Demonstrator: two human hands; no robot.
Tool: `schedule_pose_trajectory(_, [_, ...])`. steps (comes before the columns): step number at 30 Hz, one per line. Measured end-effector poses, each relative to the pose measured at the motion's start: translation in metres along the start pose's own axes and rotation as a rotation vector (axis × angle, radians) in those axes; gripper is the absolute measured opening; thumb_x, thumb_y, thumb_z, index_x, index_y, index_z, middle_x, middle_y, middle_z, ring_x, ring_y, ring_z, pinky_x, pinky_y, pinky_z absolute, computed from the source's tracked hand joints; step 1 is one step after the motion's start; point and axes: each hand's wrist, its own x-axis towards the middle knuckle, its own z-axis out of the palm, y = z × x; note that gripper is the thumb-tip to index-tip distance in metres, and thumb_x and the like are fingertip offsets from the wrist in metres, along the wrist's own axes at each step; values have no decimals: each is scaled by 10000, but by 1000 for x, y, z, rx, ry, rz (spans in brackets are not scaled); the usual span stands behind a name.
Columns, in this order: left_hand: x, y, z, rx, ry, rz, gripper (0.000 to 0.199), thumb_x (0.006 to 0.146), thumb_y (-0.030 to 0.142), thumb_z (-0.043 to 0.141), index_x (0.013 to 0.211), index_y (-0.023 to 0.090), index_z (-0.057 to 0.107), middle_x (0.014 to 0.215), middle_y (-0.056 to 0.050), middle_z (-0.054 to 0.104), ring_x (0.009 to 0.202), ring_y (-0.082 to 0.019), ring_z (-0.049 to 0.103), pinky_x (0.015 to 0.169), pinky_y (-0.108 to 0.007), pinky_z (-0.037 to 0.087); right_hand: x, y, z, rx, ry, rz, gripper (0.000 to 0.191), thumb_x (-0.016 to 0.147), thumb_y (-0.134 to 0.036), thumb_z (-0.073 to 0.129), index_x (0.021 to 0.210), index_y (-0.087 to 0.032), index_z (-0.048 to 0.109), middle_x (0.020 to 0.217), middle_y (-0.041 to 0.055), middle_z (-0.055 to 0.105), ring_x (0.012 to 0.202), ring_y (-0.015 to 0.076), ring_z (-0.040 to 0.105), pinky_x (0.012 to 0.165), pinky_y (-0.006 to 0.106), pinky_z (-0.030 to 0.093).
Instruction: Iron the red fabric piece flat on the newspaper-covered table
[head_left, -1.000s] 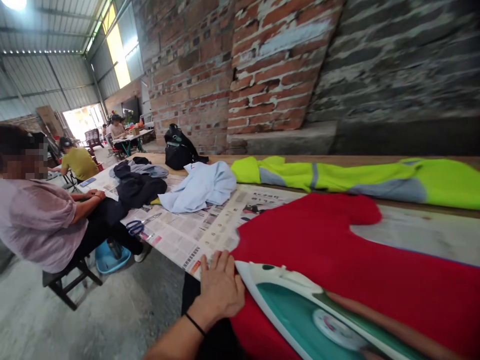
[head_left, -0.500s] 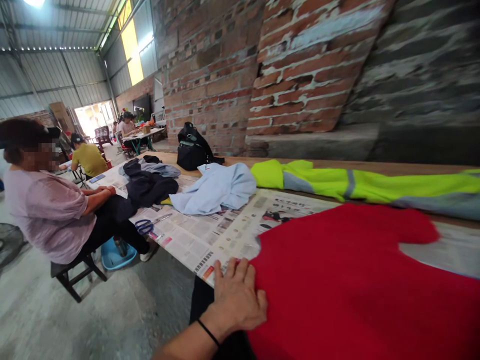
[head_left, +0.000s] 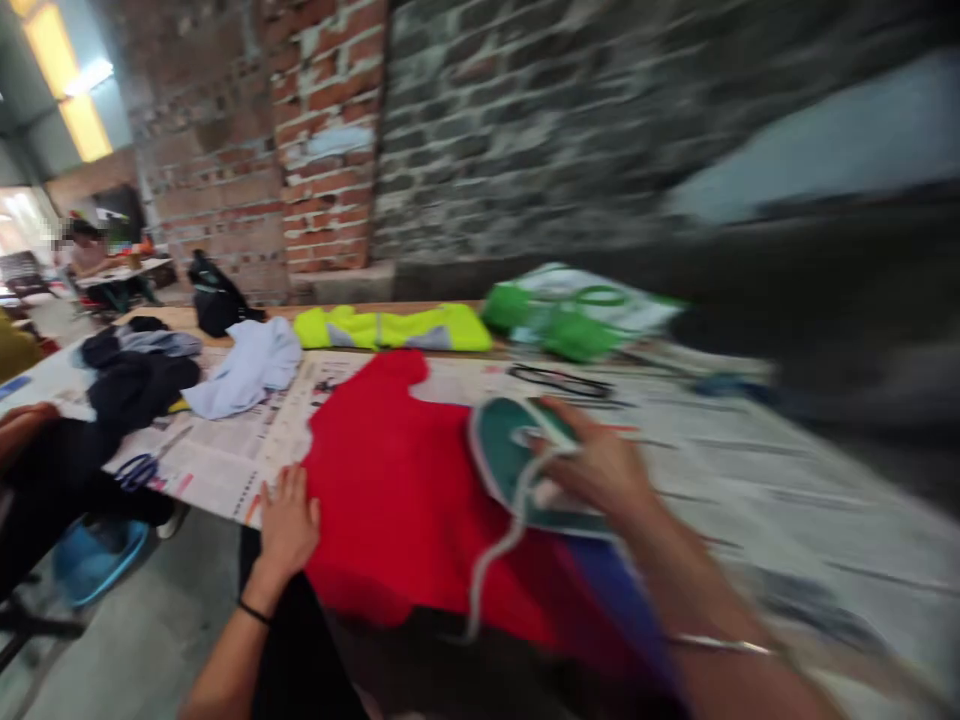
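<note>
A red garment (head_left: 397, 470) lies spread over the newspaper-covered table, its lower part hanging past the front edge. My left hand (head_left: 289, 520) rests flat on its left edge, fingers stretched out. My right hand (head_left: 592, 455) is wrapped round the handle of a green and white clothes iron (head_left: 506, 455), which is over the right part of the garment; blur hides whether its plate touches the cloth. A white cord (head_left: 499, 550) trails from the iron down across the red cloth. Blue cloth (head_left: 611, 585) shows beneath the right forearm.
Behind lie a folded yellow-green garment (head_left: 390, 328), a green and white bag (head_left: 585, 310) and dark-framed glasses (head_left: 559, 380). To the left are a pale blue garment (head_left: 247, 370), dark clothes (head_left: 142, 385), scissors (head_left: 139, 470) and a seated person's hand (head_left: 26, 425). A brick wall (head_left: 525, 150) stands behind.
The view has swung to the right, bringing my right hand with the iron, the green and white bag and the glasses into sight. My left hand stays on the red garment's left edge.
</note>
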Motion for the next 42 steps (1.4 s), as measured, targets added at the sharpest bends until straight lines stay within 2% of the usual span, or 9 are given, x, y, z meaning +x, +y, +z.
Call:
schedule_pose_trajectory(3, [11, -8, 9, 50, 97, 51, 561, 989, 233, 339, 1519, 100, 465, 1599, -151, 424, 1496, -313, 381, 1211, -621, 297, -38, 13, -28, -110, -39, 156, 555, 888, -186, 619, 1442, -197, 592, 1013, 111, 793, 959, 319, 753, 813, 386, 587])
schedule_pose_trajectory(9, [16, -15, 17, 46, 190, 104, 560, 999, 271, 325, 1510, 109, 486, 1589, -152, 442, 1481, -323, 403, 1200, -611, 310, -162, 11, -49, -4, 132, -6, 516, 925, -340, 524, 1433, -278, 593, 1300, 41, 726, 1189, 256, 695, 995, 361, 578])
schedule_pose_trajectory(12, [16, -14, 16, 42, 181, 105, 560, 999, 275, 325, 1510, 110, 485, 1591, -153, 440, 1484, -317, 398, 1203, -611, 303, -183, 18, -57, 13, 138, -18, 488, 942, -361, 505, 1411, -282, 610, 1350, 34, 698, 1249, 245, 659, 1050, 352, 546])
schedule_pose_trajectory(15, [16, -13, 15, 49, 173, 100, 566, 1000, 276, 317, 1510, 94, 480, 1589, -162, 439, 1481, -329, 401, 1198, -629, 299, -149, 24, -52, -21, 106, 30, 520, 911, -323, 529, 1423, -285, 607, 1281, 48, 735, 1169, 268, 703, 984, 366, 580])
schedule_pose_trajectory(22, [15, -11, 9, 90, 162, 107, 564, 999, 270, 299, 1492, 90, 507, 1578, -159, 452, 1476, -327, 410, 1186, -611, 335, 14, 12, -15, -93, 22, 213, 625, 850, -232, 588, 1474, -204, 560, 1094, 91, 786, 1035, 290, 732, 943, 396, 558])
schedule_pose_trajectory(26, [14, -10, 7, 81, 155, 104, 568, 1000, 275, 294, 1493, 86, 505, 1575, -164, 455, 1474, -329, 413, 1190, -607, 330, 34, 7, -10, -82, -6, 189, 681, 805, -180, 619, 1483, -198, 549, 1102, 99, 783, 1058, 304, 724, 961, 406, 545])
schedule_pose_trajectory(29, [13, -9, 7, 53, 162, 107, 569, 995, 275, 303, 1496, 92, 501, 1577, -163, 455, 1473, -334, 414, 1191, -624, 316, -8, 12, -19, -64, -11, 155, 673, 817, -193, 615, 1486, -223, 547, 1150, 92, 775, 1077, 312, 725, 963, 410, 556])
schedule_pose_trajectory(37, [15, -9, 8, 72, 164, 109, 594, 1000, 285, 265, 1497, 34, 474, 1588, -174, 431, 1471, -340, 412, 1189, -631, 306, -195, 24, -67, -4, 164, 64, 541, 923, -409, 512, 1444, -281, 588, 1350, 52, 696, 1240, 276, 664, 1010, 372, 571])
schedule_pose_trajectory(42, [16, -11, 12, 59, 188, 103, 579, 994, 280, 291, 1495, 67, 490, 1577, -169, 454, 1472, -338, 412, 1184, -635, 312, -177, 40, -66, -35, 167, 115, 548, 900, -389, 527, 1430, -272, 604, 1320, 79, 711, 1244, 306, 659, 1011, 407, 565])
